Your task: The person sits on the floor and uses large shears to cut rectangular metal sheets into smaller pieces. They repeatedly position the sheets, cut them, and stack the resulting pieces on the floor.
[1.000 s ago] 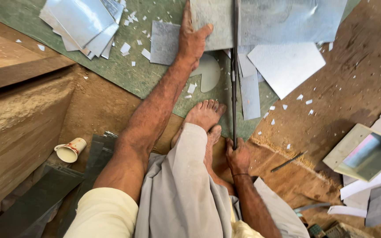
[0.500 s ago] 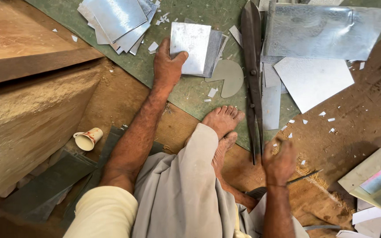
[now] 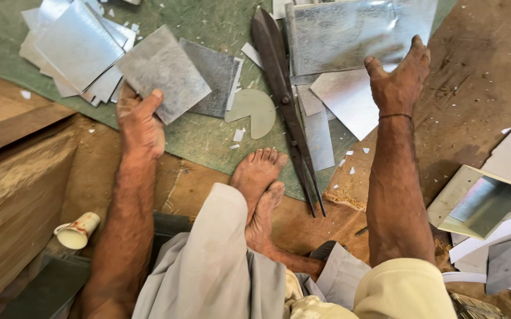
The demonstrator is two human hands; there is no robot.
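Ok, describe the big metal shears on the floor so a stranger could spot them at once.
Start at the green mat spread over the floor ahead of the person's bare feet. The shears lie on it, just left of the right hand, blades pointing away and thin handles reaching back beside the feet. They are long, dark and narrow, while everything around them is flat, pale sheet metal.

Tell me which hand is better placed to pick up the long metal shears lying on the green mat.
Probably the right hand. It is empty, open over the large metal sheet, just beside the shears. The left hand is already gripping a square metal piece, farther away.
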